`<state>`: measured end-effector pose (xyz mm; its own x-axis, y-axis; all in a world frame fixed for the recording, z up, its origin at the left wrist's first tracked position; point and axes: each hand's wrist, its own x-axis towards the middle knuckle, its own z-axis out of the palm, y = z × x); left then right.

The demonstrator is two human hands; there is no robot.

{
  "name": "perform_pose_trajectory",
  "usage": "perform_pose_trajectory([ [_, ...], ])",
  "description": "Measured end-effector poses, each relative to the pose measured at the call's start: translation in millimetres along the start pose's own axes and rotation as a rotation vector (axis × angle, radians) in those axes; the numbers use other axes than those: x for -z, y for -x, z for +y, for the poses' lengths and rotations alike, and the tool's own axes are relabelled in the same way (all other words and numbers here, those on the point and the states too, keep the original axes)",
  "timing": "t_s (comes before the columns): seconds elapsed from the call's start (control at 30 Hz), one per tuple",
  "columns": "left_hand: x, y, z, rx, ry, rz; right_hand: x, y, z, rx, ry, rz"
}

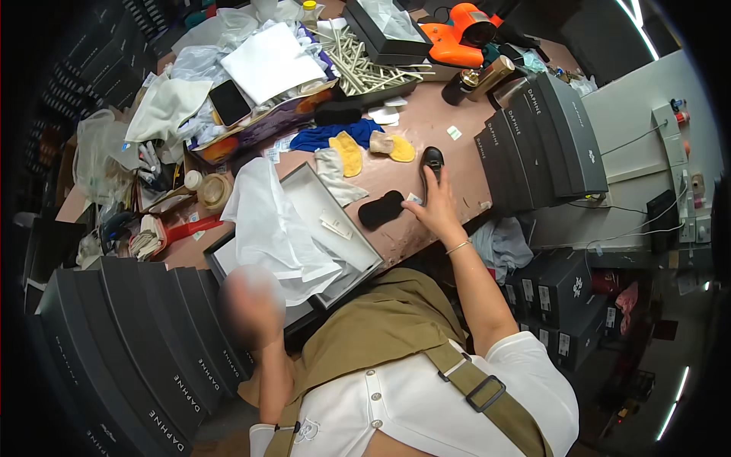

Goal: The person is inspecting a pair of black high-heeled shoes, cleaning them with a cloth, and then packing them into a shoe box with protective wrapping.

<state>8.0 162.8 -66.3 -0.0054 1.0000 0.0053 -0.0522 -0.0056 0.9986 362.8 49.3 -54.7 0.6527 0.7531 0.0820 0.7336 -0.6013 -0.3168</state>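
Note:
My right hand [438,207] reaches over the pink table with thumb and fingers spread apart. Its fingertips rest on a black shoe [432,158], partly hidden under the hand. The thumb points at a black sole-shaped piece [381,210], with a small white slip beside the thumb tip. A blurred patch covers my left hand [255,305], so its fingers cannot be made out. It is at the near side of an open grey shoebox [365,263], by the white tissue paper [270,225] draped over the box. Small white packets [335,225] lie inside.
Stacked dark shoeboxes stand at the left [137,343] and right [544,145]. Yellow pads [346,152] and a blue cloth [320,135] lie mid-table. Behind are a tray of pale sticks [369,65], an orange heat gun [457,42], a phone [230,103] and dark bottles [459,88].

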Motion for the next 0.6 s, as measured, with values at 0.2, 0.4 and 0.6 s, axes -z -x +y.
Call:
perform_pose_trajectory([
  [0.2, -67.3, -50.3, -11.6, -0.035, -0.168, -0.239, -77.3, 1.4, 134.5, -0.092, -0.347, -0.101],
  [0.4, -92.0, -78.3, 15.2, -0.106, -0.388, -0.162, 68.9, 50.0, 29.5, -0.322, -1.641, -0.391],
  [0.6, -99.4, -70.7, 27.6, -0.152, -0.205, -0.277, 91.6, 103.1, -35.7, -0.238, -1.599, -0.896],
])
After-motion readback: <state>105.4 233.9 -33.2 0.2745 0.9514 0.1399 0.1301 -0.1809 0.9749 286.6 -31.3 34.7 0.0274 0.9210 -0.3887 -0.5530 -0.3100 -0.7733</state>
